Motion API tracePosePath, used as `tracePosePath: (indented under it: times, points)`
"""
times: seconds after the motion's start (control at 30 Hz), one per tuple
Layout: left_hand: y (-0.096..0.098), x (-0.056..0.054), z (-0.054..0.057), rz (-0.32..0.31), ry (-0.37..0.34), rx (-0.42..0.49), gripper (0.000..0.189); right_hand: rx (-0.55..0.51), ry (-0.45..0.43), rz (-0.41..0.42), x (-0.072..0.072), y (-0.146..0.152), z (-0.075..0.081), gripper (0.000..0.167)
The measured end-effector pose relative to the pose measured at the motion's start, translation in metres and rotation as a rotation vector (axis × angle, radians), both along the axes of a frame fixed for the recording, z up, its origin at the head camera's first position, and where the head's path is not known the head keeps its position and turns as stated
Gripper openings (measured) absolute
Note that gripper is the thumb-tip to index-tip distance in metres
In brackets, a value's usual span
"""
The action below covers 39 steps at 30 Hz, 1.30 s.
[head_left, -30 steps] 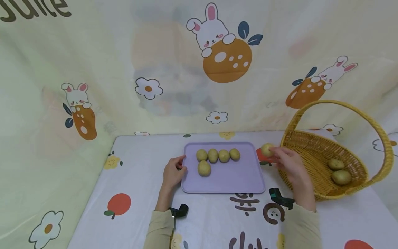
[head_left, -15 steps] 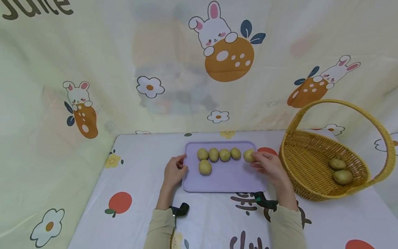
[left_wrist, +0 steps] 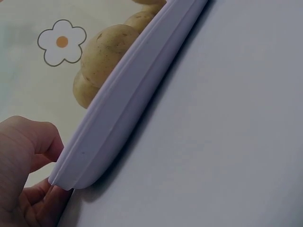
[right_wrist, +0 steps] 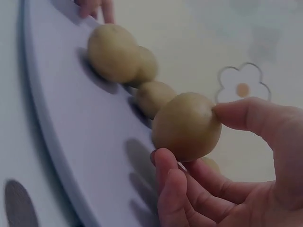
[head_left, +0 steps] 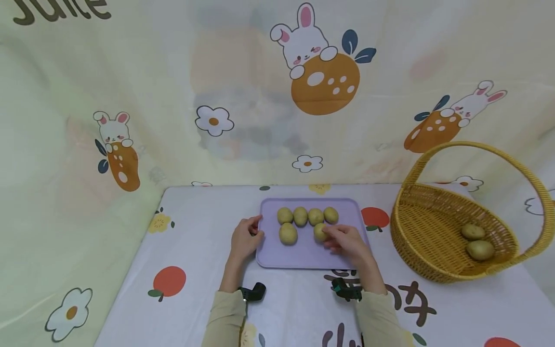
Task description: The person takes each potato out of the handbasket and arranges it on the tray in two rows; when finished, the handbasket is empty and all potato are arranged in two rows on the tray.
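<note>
A lilac tray (head_left: 277, 258) on the table holds a back row of several round yellow-brown potatoes, with one more potato (head_left: 288, 234) in front of the row's left end. My right hand (head_left: 349, 243) pinches another potato (right_wrist: 187, 126) between thumb and fingertips, over the tray's middle. In the right wrist view its shadow falls on the tray floor, so it hangs above the surface. My left hand (head_left: 244, 239) grips the tray's left rim, thumb and fingers at the edge, as the left wrist view shows at the tray wall (left_wrist: 109, 118).
To the right stands a yellow wicker basket (head_left: 422, 260) with a tall arched handle (head_left: 490, 147). Two potatoes (head_left: 480, 250) lie in its right end. A printed cloth covers the table, and a patterned curtain (head_left: 243, 159) hangs right behind it.
My right hand has carried the potato leftward from beside the basket, over the tray's right edge, to below the back row. My left hand stays on the rim.
</note>
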State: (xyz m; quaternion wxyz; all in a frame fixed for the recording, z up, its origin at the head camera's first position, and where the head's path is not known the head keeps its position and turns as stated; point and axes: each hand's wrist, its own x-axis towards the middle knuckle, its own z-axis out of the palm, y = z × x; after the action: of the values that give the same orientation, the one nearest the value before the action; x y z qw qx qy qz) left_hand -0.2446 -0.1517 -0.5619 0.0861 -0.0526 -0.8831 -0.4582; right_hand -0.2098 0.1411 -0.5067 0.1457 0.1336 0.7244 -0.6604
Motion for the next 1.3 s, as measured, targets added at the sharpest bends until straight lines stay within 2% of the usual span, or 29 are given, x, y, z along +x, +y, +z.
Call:
tracePosePath:
  times: [0.27,0.57,0.8,1.3]
  points:
    - [0.002,-0.002,0.0,-0.002,0.009,0.004,0.046,0.049,-0.017,-0.006,-0.007,-0.015,-0.005,0.034]
    - [0.002,-0.001,0.001,-0.003,-0.009,-0.016,0.047,0.2,-0.017,0.037,-0.012,-0.026,-0.002,0.037]
    - [0.002,-0.003,-0.001,-0.001,0.006,-0.014,0.045,0.319,0.031,0.093,-0.018,-0.031,-0.003,0.04]
    - [-0.001,-0.003,-0.002,0.003,0.014,-0.005,0.045,0.325,0.033,0.078,-0.018,-0.034,-0.001,0.039]
